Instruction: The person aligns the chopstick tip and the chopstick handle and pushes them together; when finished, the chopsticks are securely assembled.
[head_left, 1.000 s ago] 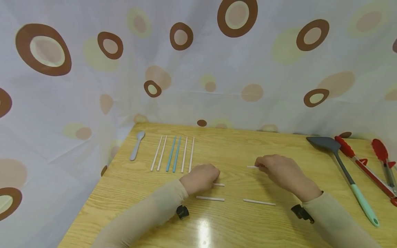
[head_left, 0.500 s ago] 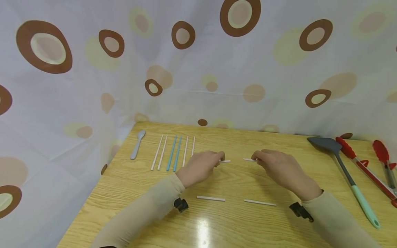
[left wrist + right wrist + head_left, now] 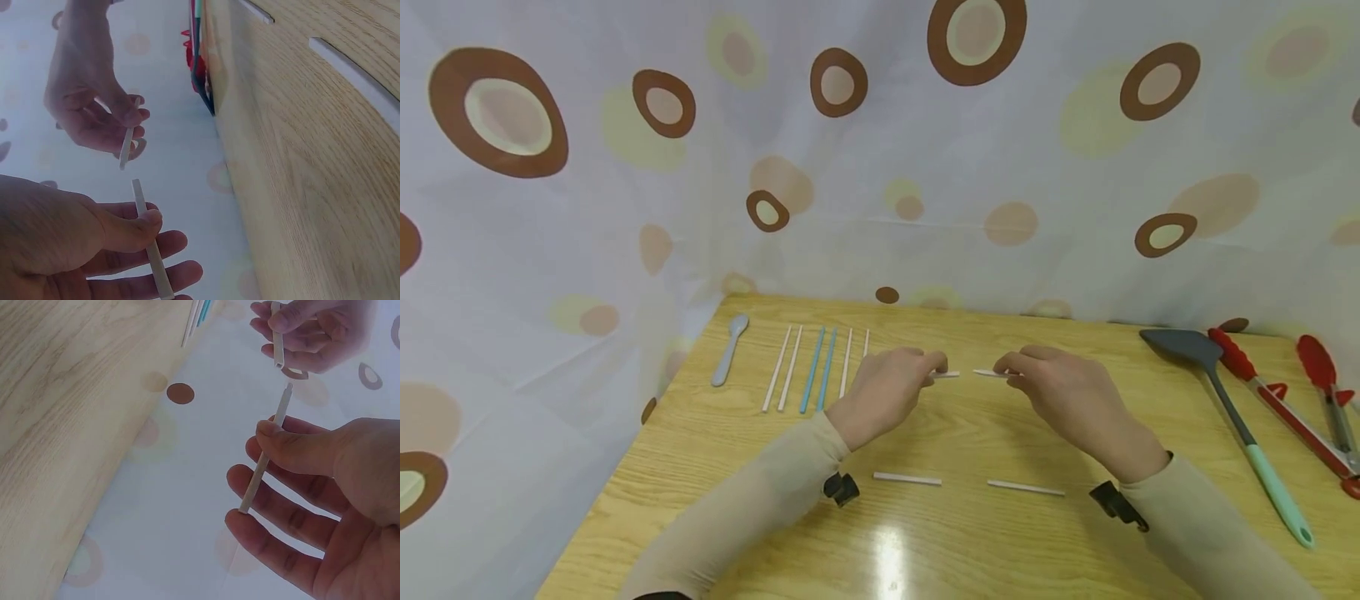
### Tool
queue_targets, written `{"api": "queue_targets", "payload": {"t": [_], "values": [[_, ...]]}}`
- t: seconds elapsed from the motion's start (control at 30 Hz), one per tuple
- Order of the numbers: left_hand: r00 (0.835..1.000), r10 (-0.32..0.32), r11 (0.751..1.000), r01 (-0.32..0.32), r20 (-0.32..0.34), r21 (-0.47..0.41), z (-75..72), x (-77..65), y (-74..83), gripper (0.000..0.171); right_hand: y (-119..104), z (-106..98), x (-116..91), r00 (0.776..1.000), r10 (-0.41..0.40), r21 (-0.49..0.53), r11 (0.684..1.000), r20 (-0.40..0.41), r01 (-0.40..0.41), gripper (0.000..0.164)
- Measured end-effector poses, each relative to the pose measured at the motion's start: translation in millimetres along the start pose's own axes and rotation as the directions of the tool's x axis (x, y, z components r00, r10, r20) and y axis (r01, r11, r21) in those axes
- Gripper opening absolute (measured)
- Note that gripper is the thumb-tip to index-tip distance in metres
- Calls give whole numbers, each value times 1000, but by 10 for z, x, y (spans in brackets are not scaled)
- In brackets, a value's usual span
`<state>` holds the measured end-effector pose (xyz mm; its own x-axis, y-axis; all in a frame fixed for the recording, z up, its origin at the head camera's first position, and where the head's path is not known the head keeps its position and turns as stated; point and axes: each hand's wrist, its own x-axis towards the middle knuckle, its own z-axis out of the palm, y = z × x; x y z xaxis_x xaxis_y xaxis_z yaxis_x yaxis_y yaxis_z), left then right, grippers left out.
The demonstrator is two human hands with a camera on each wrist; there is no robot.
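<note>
My left hand [image 3: 886, 393] pinches a short white chopstick half [image 3: 158, 267] between thumb and fingers. The end facing the other hand is square and hollow, as the right wrist view shows. Opposite it, my right hand [image 3: 1071, 404] holds a second white chopstick half [image 3: 255, 482] along its fingers, thumb on top, with a narrowed plug at its tip. Both pieces are raised over the table, ends pointing at each other across a small gap. Nearer me, a left white piece [image 3: 907, 478] and a right white piece [image 3: 1026, 487] lie on the wood.
At the back left of the table [image 3: 970, 542] lie a grey spoon [image 3: 730, 350], long white chopsticks [image 3: 777, 371] and blue chopsticks [image 3: 812, 371] in a row. To the right are a dark spatula [image 3: 1228, 404] with a mint handle and red-tipped tongs [image 3: 1300, 421]. A patterned curtain hangs behind.
My left hand has lifted its chopstick half from near the tabletop, up and away from me. The right hand has also risen and moved left, and the gap between the pieces has narrowed.
</note>
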<state>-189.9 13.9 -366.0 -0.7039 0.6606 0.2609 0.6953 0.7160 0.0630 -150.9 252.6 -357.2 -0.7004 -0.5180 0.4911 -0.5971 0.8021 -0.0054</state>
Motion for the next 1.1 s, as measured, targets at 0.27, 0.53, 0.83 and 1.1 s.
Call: {"api": "queue_targets", "payload": {"t": [0.27, 0.53, 0.83, 1.1], "values": [[1000, 17, 1000, -17, -2, -15, -19, 24, 22, 20, -42, 11, 20, 1000, -30, -1, 1000, -3, 30, 28], [999, 31, 999, -32, -4, -16, -45, 23, 53, 21, -49, 22, 20, 1000, -16, -1, 1000, 16, 16, 27], [997, 71, 997, -71, -39, 8, -33, -4, 61, 24, -53, 54, 9, 999, -24, -7, 1000, 22, 24, 30], [991, 127, 977, -119, -38, 177, -20, -1, 69, 19, -74, 73, 9, 998, -37, -54, 998, 51, 40, 31]]}}
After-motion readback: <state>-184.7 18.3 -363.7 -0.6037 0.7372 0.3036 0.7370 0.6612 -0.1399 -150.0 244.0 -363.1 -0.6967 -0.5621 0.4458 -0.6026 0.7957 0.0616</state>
